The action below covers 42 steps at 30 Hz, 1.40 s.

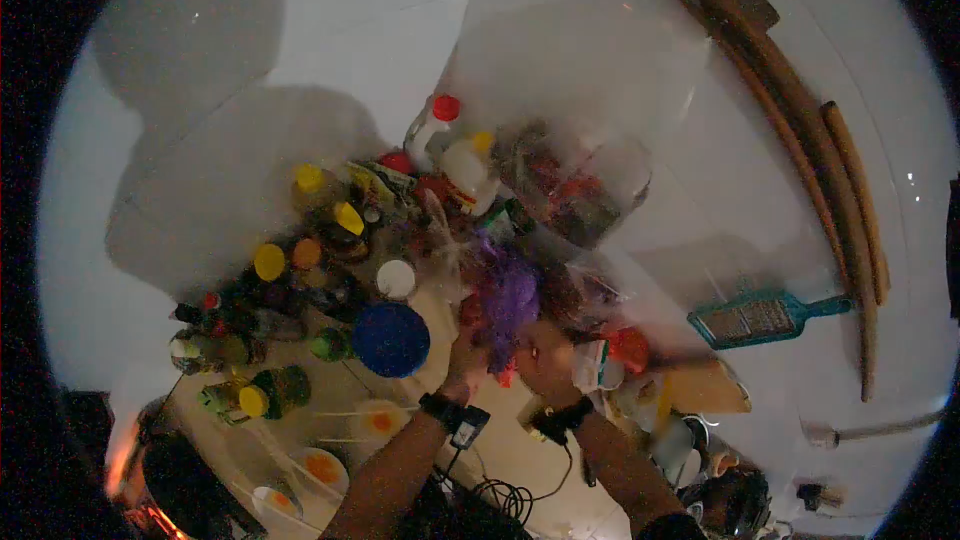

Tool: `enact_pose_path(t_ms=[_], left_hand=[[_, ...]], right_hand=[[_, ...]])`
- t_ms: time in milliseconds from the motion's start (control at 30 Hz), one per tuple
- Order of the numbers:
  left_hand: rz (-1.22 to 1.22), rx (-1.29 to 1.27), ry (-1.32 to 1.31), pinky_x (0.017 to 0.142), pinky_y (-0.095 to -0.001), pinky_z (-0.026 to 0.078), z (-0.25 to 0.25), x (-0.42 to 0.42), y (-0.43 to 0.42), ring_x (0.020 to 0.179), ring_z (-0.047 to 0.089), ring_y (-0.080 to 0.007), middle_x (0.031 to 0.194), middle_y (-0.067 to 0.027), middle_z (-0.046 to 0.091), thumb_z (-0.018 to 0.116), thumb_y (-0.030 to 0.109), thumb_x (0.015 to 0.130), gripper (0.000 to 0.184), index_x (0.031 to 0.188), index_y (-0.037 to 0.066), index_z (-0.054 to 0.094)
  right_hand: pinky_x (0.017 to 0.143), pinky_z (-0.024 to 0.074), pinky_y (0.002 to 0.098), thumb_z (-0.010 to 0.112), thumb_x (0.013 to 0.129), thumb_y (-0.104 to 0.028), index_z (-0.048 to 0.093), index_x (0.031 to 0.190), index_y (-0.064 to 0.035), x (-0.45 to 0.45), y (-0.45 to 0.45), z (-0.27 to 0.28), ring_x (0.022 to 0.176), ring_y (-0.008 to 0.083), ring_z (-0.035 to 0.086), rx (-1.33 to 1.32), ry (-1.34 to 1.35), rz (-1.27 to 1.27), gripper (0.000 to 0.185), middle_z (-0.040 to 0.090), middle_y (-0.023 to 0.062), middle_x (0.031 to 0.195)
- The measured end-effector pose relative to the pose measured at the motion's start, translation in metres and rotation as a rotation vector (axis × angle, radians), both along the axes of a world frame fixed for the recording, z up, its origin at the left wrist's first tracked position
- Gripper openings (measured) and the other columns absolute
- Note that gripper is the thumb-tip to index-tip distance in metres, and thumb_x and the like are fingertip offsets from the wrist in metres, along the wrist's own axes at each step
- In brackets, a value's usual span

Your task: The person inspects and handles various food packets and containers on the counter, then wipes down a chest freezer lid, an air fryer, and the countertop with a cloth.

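Note:
A crumpled purple bag [511, 298], seemingly thin plastic, is at the middle of the head view between my two hands. My left hand [467, 355] is closed at its left side, with reddish bits showing beside the fingers. On the other side my right hand [545, 355] has its fingers curled in at the bag's lower edge. Both hands are a little blurred, and the fingertips are partly hidden. A small red piece [505, 376] shows between them. Left of my left hand stands a tub with a blue lid [391, 340], and a white lid [396, 279] is just behind it.
Several bottles with yellow caps [269, 262] crowd the left. A red-capped white jug [434, 130] and clear plastic bags [590, 190] stand behind. Plates with orange food [320, 470] lie front left. A teal grater [750, 322] hangs at right; a black cable [505, 498] lies in front.

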<state>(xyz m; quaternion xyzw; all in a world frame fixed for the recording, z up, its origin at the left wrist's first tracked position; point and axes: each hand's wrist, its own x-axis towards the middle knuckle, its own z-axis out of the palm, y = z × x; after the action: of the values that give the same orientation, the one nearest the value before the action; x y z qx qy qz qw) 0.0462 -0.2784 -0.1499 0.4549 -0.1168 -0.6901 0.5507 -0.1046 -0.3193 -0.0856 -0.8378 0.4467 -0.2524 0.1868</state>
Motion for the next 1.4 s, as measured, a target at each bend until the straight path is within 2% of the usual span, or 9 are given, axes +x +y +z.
enact_pose_path(t_ms=[267,367,467,567,633,667,800,1133,1400], left_hand=[[-0.371,-0.144,-0.038,0.090,-0.0369,0.052,-0.141,-0.050,0.025,0.102,0.063,-0.0238,0.114,-0.0092,0.070,0.056,0.013,0.099,0.028,0.125,0.003,0.061],[0.184,0.087,0.678,0.090,-0.0371,0.052,-0.047,-0.053,0.008,0.100,0.064,-0.0236,0.110,-0.0111,0.070,0.056,0.020,0.099,0.027,0.120,0.004,0.063],[-0.384,-0.177,-0.670,0.090,-0.0385,0.052,-0.009,-0.026,0.019,0.101,0.064,-0.0234,0.112,-0.0110,0.068,0.053,0.021,0.102,0.027,0.123,0.006,0.062],[-0.048,-0.286,-0.737,0.091,-0.0403,0.053,-0.080,-0.046,0.011,0.103,0.064,-0.0237,0.119,-0.0110,0.068,0.046,0.025,0.106,0.030,0.124,0.006,0.061],[0.382,-0.053,0.888,0.093,-0.0417,0.053,-0.030,-0.023,0.000,0.106,0.064,-0.0238,0.119,-0.0113,0.067,0.042,0.030,0.109,0.035,0.123,0.005,0.062],[0.384,-0.053,0.894,0.093,-0.0417,0.053,-0.032,-0.022,-0.001,0.106,0.064,-0.0238,0.119,-0.0113,0.067,0.042,0.030,0.109,0.035,0.123,0.005,0.062],[0.568,0.040,0.540,0.094,-0.0434,0.053,-0.095,-0.025,-0.004,0.107,0.064,-0.0248,0.119,-0.0124,0.067,0.043,0.031,0.109,0.036,0.125,0.005,0.062],[0.338,-0.070,-0.027,0.096,-0.0453,0.052,-0.011,0.009,-0.082,0.110,0.064,-0.0295,0.124,-0.0101,0.066,0.044,0.039,0.109,0.046,0.134,0.002,0.057],[-0.109,-0.308,-0.819,0.099,-0.0514,0.047,-0.021,-0.016,-0.121,0.119,0.058,-0.0413,0.127,-0.0241,0.062,0.053,0.027,0.103,0.032,0.125,0.004,0.060]], right_hand=[[0.082,0.0555,0.0471,0.067,0.088,-0.015,0.064,0.121,-0.0052,0.100,-0.135,-0.055,0.092,0.0425,0.066,0.189,0.310,0.152,0.034,0.065,0.0216,0.103],[0.083,0.0559,0.0480,0.067,0.088,-0.016,0.063,0.124,-0.0058,0.092,-0.143,-0.076,0.094,0.0427,0.066,0.188,0.436,0.128,0.038,0.064,0.0224,0.107],[0.083,0.0562,0.0489,0.068,0.087,-0.017,0.062,0.128,-0.0064,0.050,-0.139,-0.061,0.096,0.0429,0.066,0.185,0.462,0.129,0.043,0.064,0.0232,0.111],[0.084,0.0566,0.0499,0.068,0.087,-0.018,0.061,0.132,-0.0070,0.017,-0.127,-0.034,0.098,0.0431,0.067,0.171,0.459,0.168,0.047,0.064,0.0240,0.115],[0.084,0.0568,0.0505,0.068,0.086,-0.019,0.060,0.134,-0.0075,0.010,-0.122,-0.031,0.099,0.0433,0.067,0.152,0.444,0.204,0.050,0.063,0.0245,0.118],[0.084,0.0570,0.0508,0.069,0.086,-0.019,0.060,0.135,-0.0077,0.012,-0.120,-0.034,0.100,0.0433,0.067,0.134,0.440,0.212,0.051,0.063,0.0248,0.119],[0.085,0.0575,0.0520,0.069,0.085,-0.021,0.058,0.140,-0.0085,0.016,-0.118,-0.071,0.102,0.0436,0.068,-0.440,0.626,0.256,0.057,0.063,0.0259,0.125],[0.088,0.0582,0.0530,0.068,0.088,-0.018,0.055,0.141,-0.0019,0.010,-0.138,-0.099,0.109,0.0487,0.065,0.347,1.007,-0.094,0.056,0.060,0.0288,0.127],[0.098,0.0516,0.0536,0.068,0.089,-0.027,0.046,0.148,-0.0032,-0.009,-0.139,-0.072,0.121,0.0472,0.058,0.154,0.330,0.028,0.068,0.052,0.0295,0.143]])
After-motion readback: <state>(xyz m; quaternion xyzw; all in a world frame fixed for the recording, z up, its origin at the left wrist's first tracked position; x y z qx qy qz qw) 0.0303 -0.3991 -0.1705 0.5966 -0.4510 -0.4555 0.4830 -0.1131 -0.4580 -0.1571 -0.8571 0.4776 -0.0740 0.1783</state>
